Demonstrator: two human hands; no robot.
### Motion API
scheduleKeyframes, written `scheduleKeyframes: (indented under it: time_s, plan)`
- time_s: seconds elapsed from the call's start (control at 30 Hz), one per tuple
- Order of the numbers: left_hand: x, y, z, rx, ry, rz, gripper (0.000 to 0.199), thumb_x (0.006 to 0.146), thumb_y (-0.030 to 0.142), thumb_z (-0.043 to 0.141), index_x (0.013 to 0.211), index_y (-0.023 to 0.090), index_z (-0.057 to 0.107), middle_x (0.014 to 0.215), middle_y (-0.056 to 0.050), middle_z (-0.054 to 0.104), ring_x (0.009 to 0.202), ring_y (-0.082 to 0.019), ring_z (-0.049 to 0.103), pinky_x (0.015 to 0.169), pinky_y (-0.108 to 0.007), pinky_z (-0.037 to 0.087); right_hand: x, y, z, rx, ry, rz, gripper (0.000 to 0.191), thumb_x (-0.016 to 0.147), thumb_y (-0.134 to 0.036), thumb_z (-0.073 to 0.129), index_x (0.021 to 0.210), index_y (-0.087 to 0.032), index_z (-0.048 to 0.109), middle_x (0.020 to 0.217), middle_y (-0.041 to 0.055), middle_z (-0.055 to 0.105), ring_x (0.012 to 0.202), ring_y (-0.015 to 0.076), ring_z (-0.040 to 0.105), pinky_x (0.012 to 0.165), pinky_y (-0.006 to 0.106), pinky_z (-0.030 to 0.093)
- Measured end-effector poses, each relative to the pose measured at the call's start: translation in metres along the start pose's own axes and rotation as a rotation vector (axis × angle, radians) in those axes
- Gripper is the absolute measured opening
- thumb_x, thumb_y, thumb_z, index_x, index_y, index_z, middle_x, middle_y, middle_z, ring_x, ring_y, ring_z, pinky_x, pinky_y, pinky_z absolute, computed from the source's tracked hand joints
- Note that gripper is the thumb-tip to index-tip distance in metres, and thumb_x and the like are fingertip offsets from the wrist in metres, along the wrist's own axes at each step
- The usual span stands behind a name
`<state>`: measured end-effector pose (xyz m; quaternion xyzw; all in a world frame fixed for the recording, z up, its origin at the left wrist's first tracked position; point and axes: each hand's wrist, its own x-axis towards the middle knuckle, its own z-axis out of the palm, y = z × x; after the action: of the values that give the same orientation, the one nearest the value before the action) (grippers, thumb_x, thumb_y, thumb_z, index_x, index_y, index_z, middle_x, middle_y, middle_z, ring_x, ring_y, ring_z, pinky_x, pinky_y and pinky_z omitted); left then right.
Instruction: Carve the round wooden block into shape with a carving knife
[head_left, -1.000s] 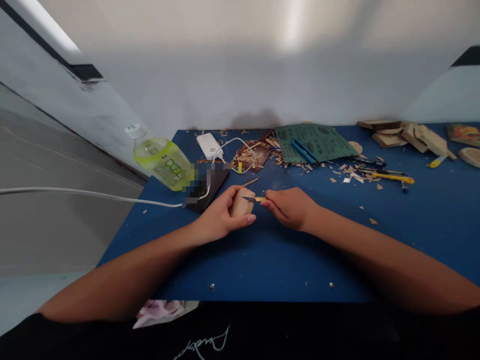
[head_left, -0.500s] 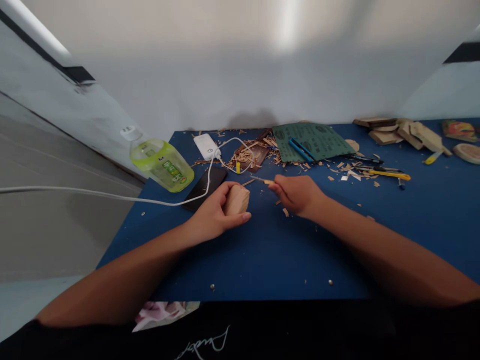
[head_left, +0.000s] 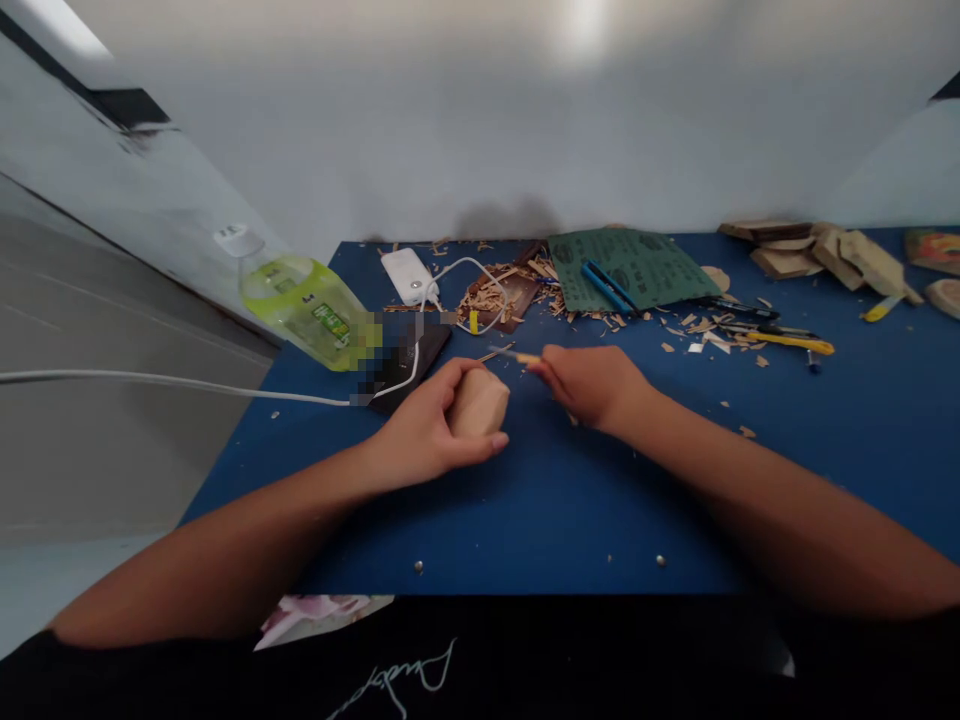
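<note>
My left hand (head_left: 431,425) is wrapped round a pale block of wood (head_left: 480,408), its thumb along the near side and its fingers over the far side. The block looks rounded, with cut faces on its right. In my right hand (head_left: 592,388) is a craft knife (head_left: 529,358) with a yellow handle, gripped in a closed fist. Its thin blade points left, above and to the right of the block and apart from it. Most of the handle is hidden in my fist. A thin wooden sliver (head_left: 491,354) lies just beyond the block.
Wood shavings (head_left: 487,302) lie across the back of the blue table (head_left: 525,530). Green sandpaper (head_left: 637,265) bears a blue cutter (head_left: 607,288). A yellow cutter (head_left: 795,340) and wood pieces (head_left: 862,262) lie right. At left are a bottle (head_left: 307,310), phone (head_left: 412,365), power bank (head_left: 407,276) and white cable (head_left: 187,385).
The block has turned in my left hand, showing a smoother face. My right hand with the knife has shifted slightly toward the block. The whole view has tilted a little.
</note>
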<state>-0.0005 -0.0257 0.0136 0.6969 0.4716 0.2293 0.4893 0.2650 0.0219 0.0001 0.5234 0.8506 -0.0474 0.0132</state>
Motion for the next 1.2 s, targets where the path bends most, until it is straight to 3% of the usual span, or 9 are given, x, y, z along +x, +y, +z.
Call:
scheduleKeyframes:
  time_s: [0.1, 0.2, 0.33, 0.67, 0.77, 0.87, 0.93, 1.07, 1.2]
  plan:
    - [-0.001, -0.002, 0.001, -0.066, -0.056, 0.053, 0.072, 0.079, 0.047, 0.089, 0.133, 0.025, 0.047, 0.112, -0.003, 0.060, 0.094, -0.020, 0.060, 0.080, -0.031, 0.052, 0.005, 0.011, 0.000, -0.005, 0.042, 0.096, 0.063, 0.114, -0.059, 0.014, 0.112, -0.019, 0.064, 0.096, 0.0113, 0.078, 0.073, 0.0238, 0.069, 0.060, 0.033, 0.019]
    - [0.003, -0.007, 0.001, -0.189, -0.071, 0.066, 0.068, 0.084, 0.049, 0.083, 0.135, 0.023, 0.046, 0.108, -0.003, 0.056, 0.089, -0.017, 0.056, 0.076, -0.029, 0.049, -0.003, 0.003, 0.003, 0.094, 0.104, -0.057, 0.066, 0.113, -0.061, 0.011, 0.109, -0.020, 0.062, 0.091, 0.0092, 0.076, 0.072, 0.0225, 0.066, 0.062, 0.033, 0.022]
    - [0.006, -0.010, 0.003, -0.303, -0.135, 0.052, 0.065, 0.085, 0.049, 0.082, 0.132, 0.022, 0.045, 0.099, 0.000, 0.051, 0.077, -0.012, 0.048, 0.068, -0.026, 0.043, -0.017, -0.017, 0.009, 0.201, 0.084, -0.293, 0.069, 0.112, -0.062, 0.007, 0.105, -0.020, 0.060, 0.087, 0.0087, 0.075, 0.068, 0.0207, 0.062, 0.062, 0.033, 0.022]
    - [0.008, -0.007, 0.004, -0.263, -0.163, 0.032, 0.066, 0.081, 0.051, 0.084, 0.129, 0.023, 0.048, 0.105, -0.002, 0.054, 0.080, -0.015, 0.051, 0.070, -0.027, 0.046, -0.019, -0.019, 0.011, 0.153, 0.048, -0.345, 0.068, 0.112, -0.061, 0.007, 0.109, -0.019, 0.060, 0.084, 0.0091, 0.074, 0.067, 0.0217, 0.061, 0.061, 0.033, 0.019]
    - [0.005, -0.004, 0.004, -0.262, -0.160, 0.022, 0.063, 0.082, 0.048, 0.085, 0.128, 0.024, 0.048, 0.101, 0.000, 0.054, 0.079, -0.014, 0.052, 0.069, -0.026, 0.046, -0.012, -0.015, 0.006, 0.097, 0.023, -0.264, 0.066, 0.112, -0.062, 0.011, 0.113, -0.019, 0.061, 0.090, 0.0106, 0.077, 0.072, 0.0235, 0.065, 0.060, 0.033, 0.020]
    - [-0.002, 0.001, 0.006, -0.262, -0.218, 0.015, 0.069, 0.077, 0.043, 0.091, 0.128, 0.024, 0.050, 0.104, -0.001, 0.057, 0.084, -0.015, 0.055, 0.070, -0.026, 0.047, -0.002, -0.001, 0.000, 0.030, 0.002, 0.039, 0.065, 0.112, -0.062, 0.014, 0.114, -0.019, 0.062, 0.091, 0.0117, 0.078, 0.070, 0.0246, 0.066, 0.059, 0.033, 0.020]
    - [-0.003, -0.001, 0.006, -0.295, -0.262, 0.010, 0.066, 0.080, 0.044, 0.089, 0.129, 0.024, 0.050, 0.101, 0.000, 0.056, 0.081, -0.014, 0.054, 0.069, -0.026, 0.046, 0.002, 0.007, -0.002, 0.036, 0.066, 0.107, 0.065, 0.112, -0.064, 0.015, 0.111, -0.020, 0.063, 0.092, 0.0109, 0.077, 0.072, 0.0245, 0.067, 0.060, 0.033, 0.022]
    - [0.007, -0.014, 0.004, -0.391, -0.134, 0.058, 0.070, 0.086, 0.052, 0.082, 0.139, 0.023, 0.047, 0.106, -0.003, 0.054, 0.080, -0.015, 0.055, 0.066, -0.027, 0.049, -0.006, 0.001, 0.002, 0.164, 0.094, -0.099, 0.062, 0.113, -0.061, 0.013, 0.106, -0.021, 0.061, 0.089, 0.0079, 0.075, 0.073, 0.0225, 0.065, 0.063, 0.032, 0.026]
    - [0.013, -0.021, 0.004, -0.414, -0.145, 0.092, 0.078, 0.093, 0.059, 0.074, 0.154, 0.024, 0.041, 0.121, -0.010, 0.057, 0.091, -0.019, 0.061, 0.073, -0.032, 0.056, -0.016, -0.015, 0.010, 0.257, 0.037, -0.320, 0.056, 0.113, -0.059, 0.020, 0.105, -0.021, 0.061, 0.090, 0.0076, 0.075, 0.073, 0.0211, 0.064, 0.064, 0.033, 0.026]
